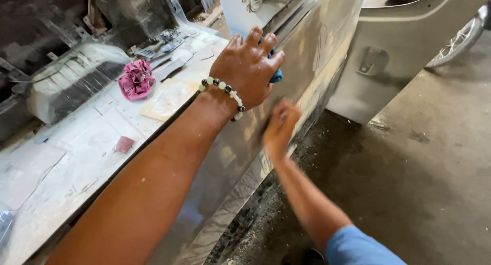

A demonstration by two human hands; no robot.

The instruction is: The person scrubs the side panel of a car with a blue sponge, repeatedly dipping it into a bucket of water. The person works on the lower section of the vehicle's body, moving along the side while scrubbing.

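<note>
Fingers of the left hand [249, 65] press a blue cloth [276, 73] flat against the grey car panel [327, 45]; the right hand [280, 126], blurred, rubs lower down, its grip unclear. Wiping likely works best with even pressure, overlapping strokes; a pink rag [136, 80] lies nearby

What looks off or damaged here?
The grey car panel is dull and scuffed where both hands work. Left hand presses a blue cloth on it; right hand is blurred. A pink rag lies crumpled on the dusty top.
</note>
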